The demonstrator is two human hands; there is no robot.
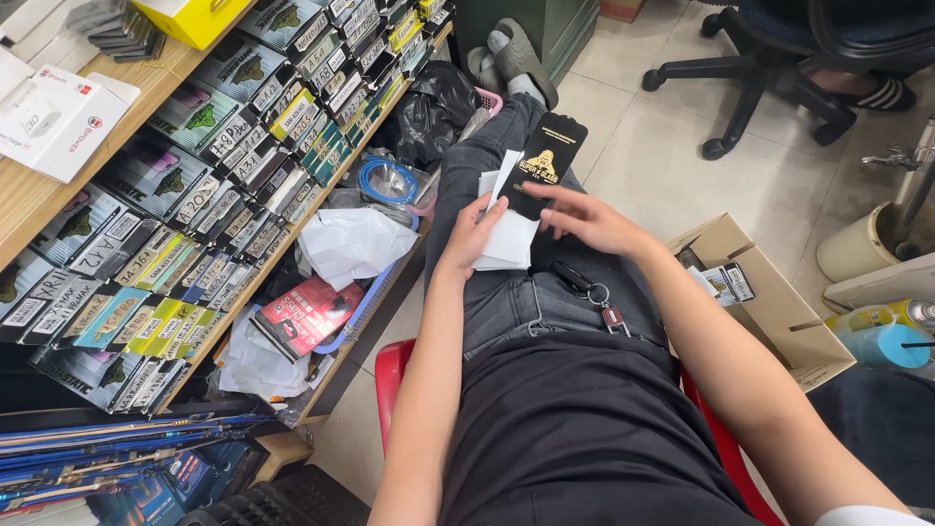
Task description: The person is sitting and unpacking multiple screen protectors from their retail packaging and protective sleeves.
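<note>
Black packet [547, 156] with gold print stood tilted on the lap, far end up; right hand [589, 220] pinched its near edge, fingers clamped. Left hand [470, 237] lay on white papers [510, 234], fingers together. Keys [589, 289] sat near, cardboard box [779, 312] right

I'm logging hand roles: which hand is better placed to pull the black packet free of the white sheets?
Probably the right hand: its fingers lie on the black packet, while the left hand pins the white sheets.

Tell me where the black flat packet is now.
The black flat packet lies on the person's lap, centre of the head view, over white packets, between both hands.
</note>
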